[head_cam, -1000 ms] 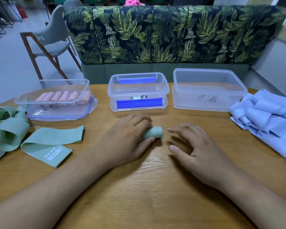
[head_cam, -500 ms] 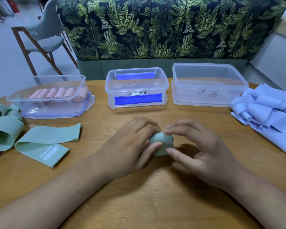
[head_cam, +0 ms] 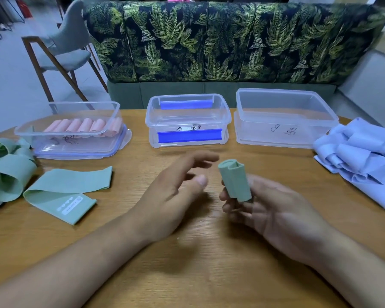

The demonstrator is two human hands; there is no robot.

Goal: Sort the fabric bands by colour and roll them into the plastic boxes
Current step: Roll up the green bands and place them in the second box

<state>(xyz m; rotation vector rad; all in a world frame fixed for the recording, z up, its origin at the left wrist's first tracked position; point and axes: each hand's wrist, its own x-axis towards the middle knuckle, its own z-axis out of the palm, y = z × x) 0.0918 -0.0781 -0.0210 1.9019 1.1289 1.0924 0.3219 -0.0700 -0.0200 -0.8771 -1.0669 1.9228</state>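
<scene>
The green roll (head_cam: 236, 183) pinched in my right hand (head_cam: 276, 216) is matt, smooth fabric. Under my grip the table (head_cam: 187, 274) is light wood with a visible grain and a soft satin finish. Beyond my grip stand three boxes of clear, glossy plastic: the left box (head_cam: 76, 144) holding matt pink rolls (head_cam: 82, 125), the middle box (head_cam: 165, 126) with shiny blue plastic clips (head_cam: 189, 135), and the right box (head_cam: 265, 134). Left of my grip the flat green bands (head_cam: 71, 185) are the same matt cloth. To the right, the pale blue bands (head_cam: 365, 165) look smooth and faintly lustrous. Furthest off, the sofa (head_cam: 231, 41) is leaf-printed woven cloth.
</scene>
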